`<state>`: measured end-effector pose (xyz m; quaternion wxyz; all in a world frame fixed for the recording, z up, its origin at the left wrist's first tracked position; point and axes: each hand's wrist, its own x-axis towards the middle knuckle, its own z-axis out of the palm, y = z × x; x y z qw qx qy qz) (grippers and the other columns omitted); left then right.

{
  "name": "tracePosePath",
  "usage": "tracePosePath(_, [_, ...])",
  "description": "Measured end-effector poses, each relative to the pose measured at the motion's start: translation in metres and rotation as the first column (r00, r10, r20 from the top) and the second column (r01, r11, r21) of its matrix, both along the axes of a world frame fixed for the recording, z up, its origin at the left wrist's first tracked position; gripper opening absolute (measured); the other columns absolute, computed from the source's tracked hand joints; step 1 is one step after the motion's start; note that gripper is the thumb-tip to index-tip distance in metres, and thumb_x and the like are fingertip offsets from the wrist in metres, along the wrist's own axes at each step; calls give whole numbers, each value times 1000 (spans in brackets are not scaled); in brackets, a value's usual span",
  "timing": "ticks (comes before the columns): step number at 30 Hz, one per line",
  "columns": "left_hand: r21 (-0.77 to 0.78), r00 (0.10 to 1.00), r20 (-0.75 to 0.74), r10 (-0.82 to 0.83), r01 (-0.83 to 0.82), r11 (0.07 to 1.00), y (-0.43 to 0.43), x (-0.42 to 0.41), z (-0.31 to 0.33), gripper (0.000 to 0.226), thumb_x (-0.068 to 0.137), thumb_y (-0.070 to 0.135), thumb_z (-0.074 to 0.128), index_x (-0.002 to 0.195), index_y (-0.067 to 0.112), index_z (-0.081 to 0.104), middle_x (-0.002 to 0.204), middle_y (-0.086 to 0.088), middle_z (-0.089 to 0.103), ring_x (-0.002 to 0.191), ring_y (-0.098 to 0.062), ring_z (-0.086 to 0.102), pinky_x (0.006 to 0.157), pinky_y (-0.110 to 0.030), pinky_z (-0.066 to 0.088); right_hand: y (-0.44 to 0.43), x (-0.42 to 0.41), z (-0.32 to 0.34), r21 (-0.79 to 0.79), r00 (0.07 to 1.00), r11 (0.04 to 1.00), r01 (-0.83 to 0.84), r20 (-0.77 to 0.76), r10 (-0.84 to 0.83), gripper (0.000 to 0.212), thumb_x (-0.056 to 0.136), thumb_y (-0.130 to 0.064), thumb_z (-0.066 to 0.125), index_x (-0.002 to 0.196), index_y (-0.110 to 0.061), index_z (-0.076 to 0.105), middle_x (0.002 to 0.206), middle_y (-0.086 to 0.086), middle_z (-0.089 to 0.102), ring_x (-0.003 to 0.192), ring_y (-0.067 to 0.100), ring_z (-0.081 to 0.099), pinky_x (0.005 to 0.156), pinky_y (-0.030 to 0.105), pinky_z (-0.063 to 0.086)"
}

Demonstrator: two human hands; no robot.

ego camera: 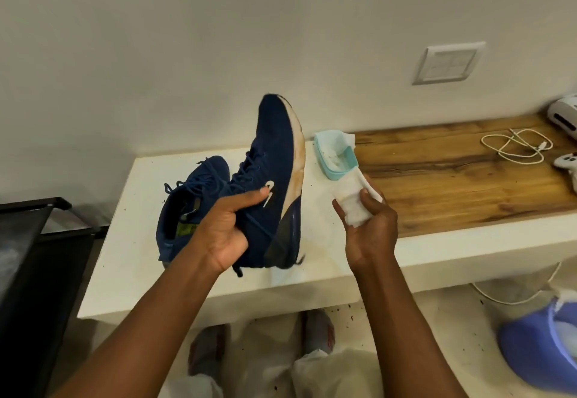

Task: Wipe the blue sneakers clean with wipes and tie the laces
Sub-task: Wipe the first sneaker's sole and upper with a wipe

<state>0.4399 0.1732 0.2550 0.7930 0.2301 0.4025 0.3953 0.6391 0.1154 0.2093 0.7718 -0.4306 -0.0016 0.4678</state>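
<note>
Left hand: gripping one blue sneaker around the collar and heel. The fingers wrap behind it and the thumb lies across the side panel, just under the white logo. This sneaker is lifted above the white ledge, toe pointing up toward the wall, sole turned to my right. The pale midsole shows a brownish stain along much of its length (heaviest toward the forefoot). One lace end dangles below my palm.

Right hand: pinching a folded white wipe between thumb and fingers. It sits just right of the sneaker's heel, apart from it. A strip of the wipe trails up to the open mouth of the teal wipes pack. The pack sits on the ledge where the white surface meets the wooden top.

Second sneaker: resting on the ledge just left of the held one, opening toward me, laces loose and splayed (cannot tell whether the two shoes touch).

Surroundings:
- Dark specks are scattered on the ledge.
- A white cable lies looped on the wooden top, well to the right.
- A white wall plate is above it.
- A black rack stands at my left.
</note>
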Motion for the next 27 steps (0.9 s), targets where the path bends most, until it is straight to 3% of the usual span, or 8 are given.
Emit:
tracePosePath(4, [-24, 997, -54, -52, 51, 998, -2, 0, -8, 42, 69, -9, 66, 110, -1, 71, 108, -17, 74, 91, -29, 74, 83, -38, 61, 7, -8, 4, -131, 943, 991, 19, 333, 26, 36, 93, -24, 70, 127, -18, 62, 120, 4, 70, 109, 26, 69, 94, 47, 56])
tracePosePath(9, [-206, 993, -85, -77, 58, 977, 3, 0, -20, 34, 83, -5, 68, 117, -4, 70, 113, -21, 74, 96, -33, 73, 86, -43, 59, 11, -35, 15, -90, 603, 996, -16, 793, 82, 30, 100, -15, 59, 125, -30, 65, 127, -17, 65, 120, -4, 57, 98, 22, 51])
tracePosePath(11, [-255, 990, -107, -92, 62, 965, 4, -4, -29, 38, 84, -2, 70, 122, -4, 68, 114, -22, 73, 97, -34, 72, 86, -44, 58, 10, -42, 9, -174, 439, 981, -86, 877, 194, 36, 101, -12, 55, 132, -27, 62, 127, -25, 59, 115, -22, 49, 100, 10, 43])
tracePosePath(13, [-280, 987, -117, -108, 71, 957, 4, -10, -38, 41, 82, -1, 71, 123, -4, 68, 112, -22, 74, 94, -33, 73, 85, -44, 58, 10, -45, -1, -272, 327, 958, -93, 900, 287, 38, 101, -11, 55, 136, -26, 59, 132, -21, 58, 116, -20, 46, 103, 9, 39])
tracePosePath(18, [-320, 988, -95, -122, 86, 944, 3, -27, -58, 42, 78, 1, 71, 121, -4, 68, 105, -20, 75, 83, -31, 75, 72, -40, 64, 11, -40, -9, -327, 328, 942, 72, 900, 287, 34, 100, -18, 58, 133, -26, 63, 134, -10, 63, 123, 4, 56, 106, 23, 42])
tracePosePath(22, [-309, 984, -90, -155, 121, 943, 10, -33, -66, 38, 80, 6, 74, 117, -1, 71, 108, -19, 75, 87, -30, 74, 80, -40, 61, 17, -41, -14, -374, 343, 922, 105, 883, 320, 32, 99, -19, 60, 128, -31, 65, 133, -8, 64, 125, 11, 58, 107, 41, 48])
tracePosePath(25, [-280, 968, -127, -217, 175, 944, 13, -34, -68, 34, 79, 15, 79, 110, 3, 75, 107, -17, 76, 87, -29, 74, 85, -41, 58, 23, -43, -13, -375, 353, 922, 99, 879, 320, 32, 99, -17, 60, 128, -31, 65, 133, -9, 63, 123, 6, 56, 108, 39, 47])
tracePosePath(27, [-266, 953, -145, -267, 223, 938, 13, -36, -69, 37, 77, 16, 81, 112, 4, 76, 109, -16, 76, 91, -29, 74, 84, -39, 58, 25, -47, -12, -376, 260, 926, 30, 898, 356, 35, 100, -13, 57, 132, -26, 63, 135, -8, 62, 121, -1, 52, 110, 32, 44])
